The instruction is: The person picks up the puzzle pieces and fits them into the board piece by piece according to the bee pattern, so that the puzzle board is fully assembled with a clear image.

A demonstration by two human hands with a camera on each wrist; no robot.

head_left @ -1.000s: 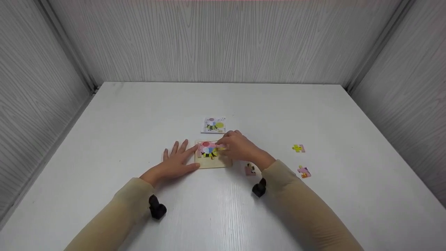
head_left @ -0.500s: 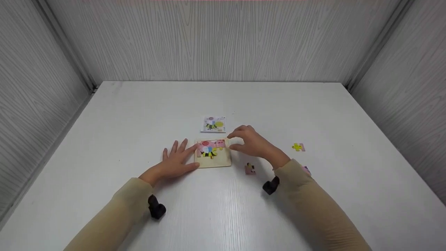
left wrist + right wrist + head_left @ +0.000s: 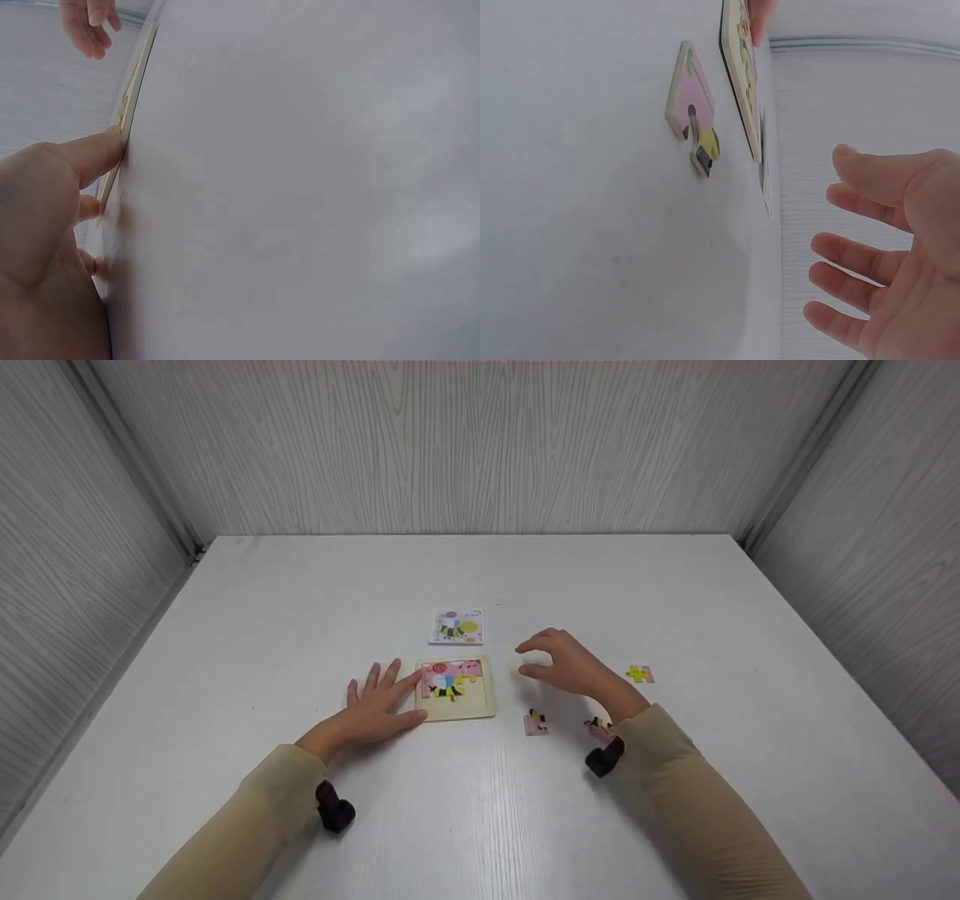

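A square wooden puzzle board (image 3: 456,712) lies mid-table, its upper part filled with pink, yellow and black pieces forming part of a bee picture; the lower part shows bare wood. My left hand (image 3: 375,717) lies spread at the board's left side, thumb and index finger touching its edge. In the left wrist view the thumb (image 3: 97,154) presses that edge. Off to the right of the board, my right hand (image 3: 566,661) hovers with nothing in it, thumb and fingers apart. Below it on the table lies a pink puzzle piece (image 3: 535,724) with yellow and black parts, also seen in the right wrist view.
Behind the board lies a small picture card (image 3: 457,628) with the bee design. A yellow and pink puzzle piece (image 3: 638,674) lies farther right. Another puzzle piece (image 3: 598,727) is partly hidden by the right wrist camera (image 3: 604,757). Pale walls enclose the table's back and sides.
My right hand has let go of a pink piece at the board's upper right corner and moved away to the right. The left hand keeps its place at the board.
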